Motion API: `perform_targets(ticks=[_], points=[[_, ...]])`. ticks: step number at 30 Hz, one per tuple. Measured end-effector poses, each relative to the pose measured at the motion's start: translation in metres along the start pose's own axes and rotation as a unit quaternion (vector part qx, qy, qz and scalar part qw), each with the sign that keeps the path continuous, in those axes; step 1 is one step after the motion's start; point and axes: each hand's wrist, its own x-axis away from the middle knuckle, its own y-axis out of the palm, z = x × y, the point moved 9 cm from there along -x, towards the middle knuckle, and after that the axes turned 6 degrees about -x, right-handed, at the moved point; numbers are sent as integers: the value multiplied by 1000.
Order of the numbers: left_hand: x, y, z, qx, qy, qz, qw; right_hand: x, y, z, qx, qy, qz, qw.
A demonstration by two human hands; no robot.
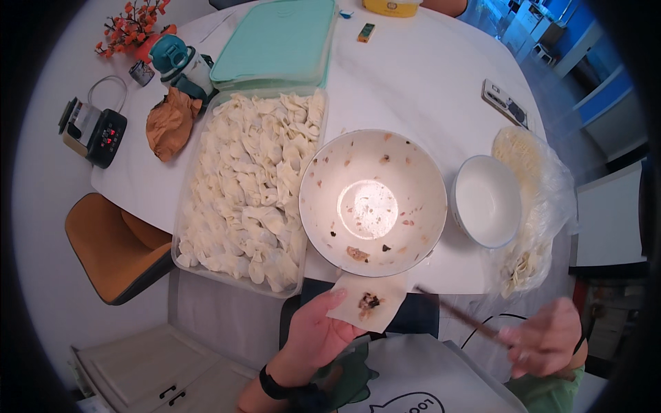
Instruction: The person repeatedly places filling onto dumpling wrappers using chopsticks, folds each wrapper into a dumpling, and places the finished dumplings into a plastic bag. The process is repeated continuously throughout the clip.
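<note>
My left hand [323,330] holds a square dumpling wrapper [384,294], with a small lump of dark-flecked filling [368,303] on its middle. My right hand [542,338], a little blurred, grips brown chopsticks [459,315] that point towards the wrapper. Just beyond the wrapper stands a large white bowl [423,155] with scraps of filling stuck inside. Left of it, a clear plastic tray [178,242] is heaped with folded dumplings [248,175]. To the right are a smaller white bowl [487,201] and a clear plastic bag [555,180] with pale wrappers or dough strips.
A mint-green lid [279,41] lies behind the tray. Crumpled brown paper [172,124], a teal-topped bottle [186,67] and a black device with lit digits [107,137] stand left. A phone [505,103] lies at the right edge; an orange chair [116,248] stands at the left.
</note>
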Motion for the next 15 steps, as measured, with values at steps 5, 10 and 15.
perform_targets(ticks=[5, 10, 15], points=[[14, -4, 4, -111, -18, 63, 992, -28, -24, 40, 88, 25, 116, 989], [30, 11, 12, -93, 66, -65, 991, -107, 20, 71, 224, -58, 137, 963], [41, 0, 13, -129, 107, -66, 984, -135, 54, 85, 241, -25, 65, 968]])
